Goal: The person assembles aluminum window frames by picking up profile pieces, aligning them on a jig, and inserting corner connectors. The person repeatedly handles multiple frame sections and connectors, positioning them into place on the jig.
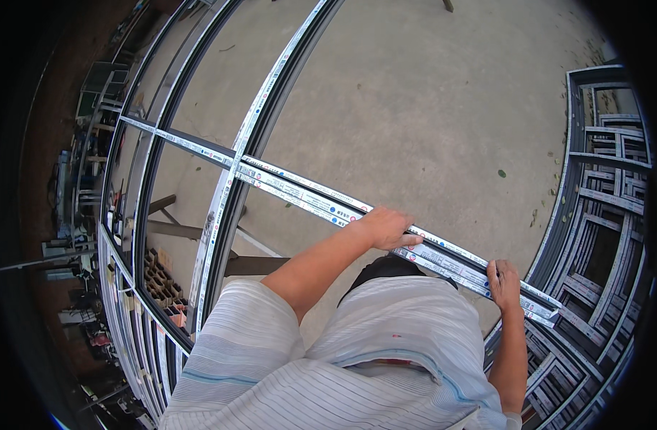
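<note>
A long dark metal profile bar [321,203], covered in white printed protective film, slants across the middle from upper left to lower right. My left hand [387,228] is closed over it near its middle, the thumb lying along the top. Closer to the bar's right end, my right hand [504,284] wraps round it with the fingers on the far side. The bar's left end meets a large film-covered window frame [260,89]; I cannot tell whether they are joined. Some of the fingers are hidden behind the bar.
A wooden trestle [174,229] shows under the large frame. On the right stand stacked film-covered frames [608,161]. Cut hollow profile pieces [160,279] lie at lower left, and a cluttered rack [92,143] stands beyond. The concrete floor [421,93] has scattered leaves.
</note>
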Demonstrator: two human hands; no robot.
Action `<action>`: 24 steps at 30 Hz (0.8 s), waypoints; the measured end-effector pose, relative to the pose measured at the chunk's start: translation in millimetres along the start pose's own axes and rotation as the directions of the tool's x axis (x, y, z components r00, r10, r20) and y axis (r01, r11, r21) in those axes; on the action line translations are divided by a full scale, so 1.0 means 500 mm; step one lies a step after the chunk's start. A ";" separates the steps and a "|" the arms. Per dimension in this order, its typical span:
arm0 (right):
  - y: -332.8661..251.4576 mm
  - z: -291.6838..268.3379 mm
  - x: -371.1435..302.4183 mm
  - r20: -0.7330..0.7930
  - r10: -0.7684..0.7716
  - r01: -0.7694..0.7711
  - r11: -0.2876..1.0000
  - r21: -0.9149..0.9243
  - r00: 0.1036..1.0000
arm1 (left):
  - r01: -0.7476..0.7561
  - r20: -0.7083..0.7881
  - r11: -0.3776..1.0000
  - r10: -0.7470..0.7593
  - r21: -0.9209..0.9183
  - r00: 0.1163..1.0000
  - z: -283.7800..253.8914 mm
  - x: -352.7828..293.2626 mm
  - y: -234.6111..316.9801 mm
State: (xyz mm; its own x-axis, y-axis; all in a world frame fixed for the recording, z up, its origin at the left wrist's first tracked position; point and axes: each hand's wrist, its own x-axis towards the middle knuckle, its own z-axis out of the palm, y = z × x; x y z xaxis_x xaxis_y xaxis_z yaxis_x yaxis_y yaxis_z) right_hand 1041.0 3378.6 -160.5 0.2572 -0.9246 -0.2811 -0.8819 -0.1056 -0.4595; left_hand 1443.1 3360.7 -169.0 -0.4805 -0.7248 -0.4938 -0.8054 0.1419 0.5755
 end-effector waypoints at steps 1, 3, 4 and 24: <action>0.004 0.001 0.001 0.002 -0.007 0.007 1.000 -0.006 1.000 | -0.015 0.022 1.000 0.015 0.012 1.000 -0.005 -0.005 0.002; 0.010 0.001 0.005 0.041 -0.007 0.008 1.000 -0.018 0.999 | -0.060 0.028 0.995 0.058 0.075 0.998 -0.025 -0.019 0.016; 0.011 0.001 0.006 0.059 -0.006 0.008 1.000 -0.024 0.998 | -0.084 0.033 0.991 0.081 0.107 0.996 -0.030 -0.023 0.020; 0.040 0.023 -0.006 0.141 -0.058 0.068 0.995 -0.069 0.988 | -0.172 -0.062 0.969 0.185 0.176 0.981 0.017 -0.015 -0.006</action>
State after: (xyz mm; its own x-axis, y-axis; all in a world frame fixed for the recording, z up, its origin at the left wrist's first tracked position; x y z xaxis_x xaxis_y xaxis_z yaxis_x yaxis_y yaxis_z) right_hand 1027.2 3383.5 -178.6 0.3608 -0.8563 -0.3697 -0.8876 -0.1935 -0.4181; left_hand 1445.9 3371.4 -172.8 -0.5987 -0.7263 -0.3377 -0.7594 0.3806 0.5277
